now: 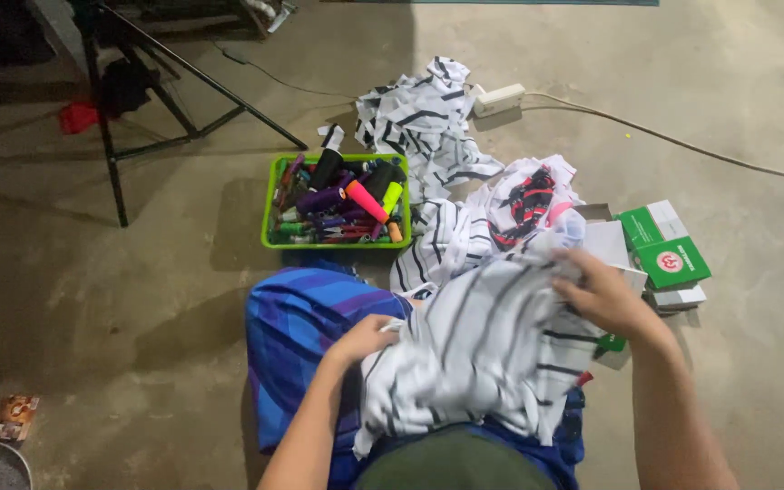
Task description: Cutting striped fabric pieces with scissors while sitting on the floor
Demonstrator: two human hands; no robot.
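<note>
Both hands hold a crumpled white cloth with black stripes (pixel 487 349) over the lap: the left hand (pixel 365 338) pinches its 9 o'clock edge, the right hand (pixel 602 295) clutches its 2 o'clock corner. At 3 o'clock of the right hand lie green-and-white boxes (pixel 664 245); at 11 o'clock a green tray of thread cones (pixel 336 201).

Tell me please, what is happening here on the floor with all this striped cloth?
A person sits on the concrete floor with a white, black-striped cloth across the lap. The left hand grips its left edge, and the right hand holds its upper right part. More striped pieces lie heaped ahead. Left of that heap stands a green tray full of coloured thread spools. Green and white boxes are stacked on the right, near the right hand.
</note>
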